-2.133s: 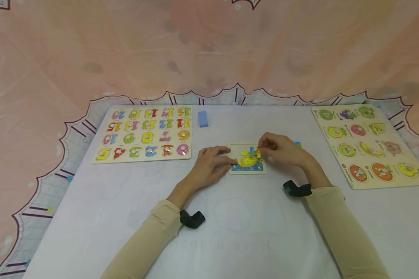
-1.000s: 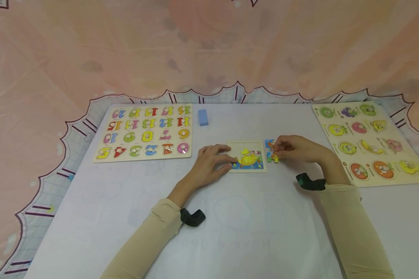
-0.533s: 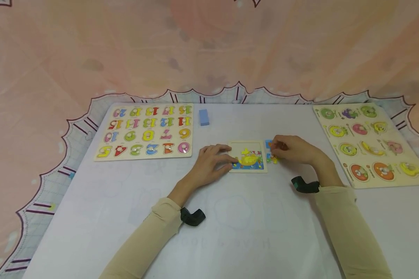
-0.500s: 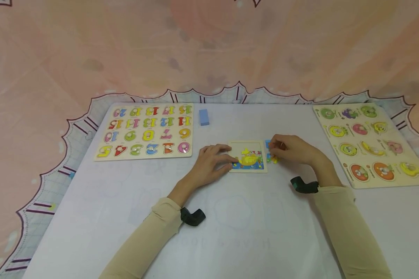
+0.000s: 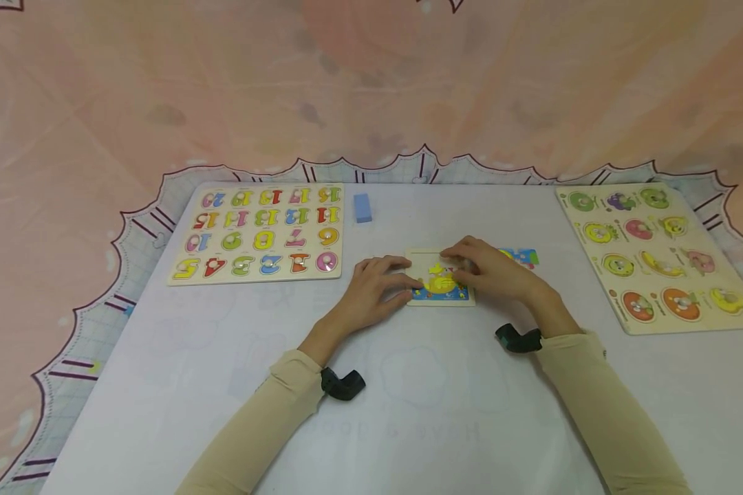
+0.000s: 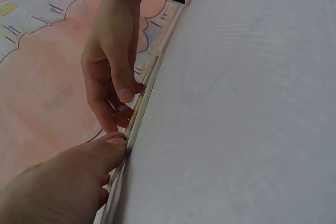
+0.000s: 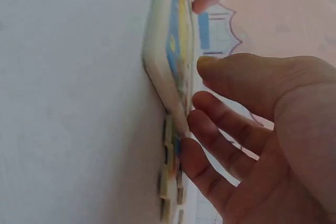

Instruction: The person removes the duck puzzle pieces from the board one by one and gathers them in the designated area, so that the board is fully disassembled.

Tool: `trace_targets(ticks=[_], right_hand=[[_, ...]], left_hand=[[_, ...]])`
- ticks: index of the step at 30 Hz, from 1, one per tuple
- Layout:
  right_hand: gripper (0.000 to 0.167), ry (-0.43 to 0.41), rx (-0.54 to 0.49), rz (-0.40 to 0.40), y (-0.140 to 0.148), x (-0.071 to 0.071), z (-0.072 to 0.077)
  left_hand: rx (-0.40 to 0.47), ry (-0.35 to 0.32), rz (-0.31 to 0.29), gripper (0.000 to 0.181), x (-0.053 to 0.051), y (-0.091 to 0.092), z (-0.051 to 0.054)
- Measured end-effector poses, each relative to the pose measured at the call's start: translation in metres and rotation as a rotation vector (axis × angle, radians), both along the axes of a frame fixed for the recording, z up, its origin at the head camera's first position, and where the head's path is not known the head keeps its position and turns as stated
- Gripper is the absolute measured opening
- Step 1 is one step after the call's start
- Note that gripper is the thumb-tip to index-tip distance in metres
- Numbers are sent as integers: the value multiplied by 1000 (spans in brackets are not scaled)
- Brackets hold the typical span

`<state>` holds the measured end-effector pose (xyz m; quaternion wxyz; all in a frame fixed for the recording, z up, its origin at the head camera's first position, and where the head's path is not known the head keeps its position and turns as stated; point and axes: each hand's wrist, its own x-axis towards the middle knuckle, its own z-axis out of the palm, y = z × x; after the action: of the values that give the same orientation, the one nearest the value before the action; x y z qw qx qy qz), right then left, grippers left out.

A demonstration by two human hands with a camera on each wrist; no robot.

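Observation:
A small wooden duck jigsaw puzzle (image 5: 440, 300) lies in its frame at the middle of the table; the upper part shows bare wood. My left hand (image 5: 371, 292) rests at its left edge, fingertips touching the frame and picture. Over the puzzle's right side hovers my right hand (image 5: 501, 271), hiding that part. The right wrist view shows its thumb and fingers (image 7: 223, 169) apart and loosely bent, with no piece visible between them. Loose jigsaw pieces (image 7: 169, 174) lie against the frame's right side; some colourful pieces (image 5: 525, 258) show beyond the right hand.
A number puzzle board (image 5: 256, 234) lies at the back left, with a blue block (image 5: 362, 207) beside it. To the right is a fruit puzzle board (image 5: 656, 254). A white cover (image 5: 408, 412) spreads over the table, with a peach-coloured cloth (image 5: 371, 82) behind.
My right hand has gone from the loose pieces leftward over the puzzle's right side, uncovering pieces farther right. Earlier its fingers pinched at those pieces. The left hand has stayed at the frame.

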<state>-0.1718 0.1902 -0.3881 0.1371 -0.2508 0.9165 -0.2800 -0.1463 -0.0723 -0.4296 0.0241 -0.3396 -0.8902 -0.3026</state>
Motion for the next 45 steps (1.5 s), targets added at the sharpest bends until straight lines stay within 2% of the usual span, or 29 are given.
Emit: trace_targets(ticks=[11,18,29,45], right_hand=[[35,57,28,45,-4,2,-3],[31,31,21,29,-4,3,-3],[34,36,48,16,-7,4,-3],[32,1,-4,33,-8,3,-3]], left_hand=[[-13,5,3,22,0,0,0],[7,-14,-6,22,0,0,-1],[-16,6,3,22,-1,0,-1],[2,6,2,22,-1,0,-2]])
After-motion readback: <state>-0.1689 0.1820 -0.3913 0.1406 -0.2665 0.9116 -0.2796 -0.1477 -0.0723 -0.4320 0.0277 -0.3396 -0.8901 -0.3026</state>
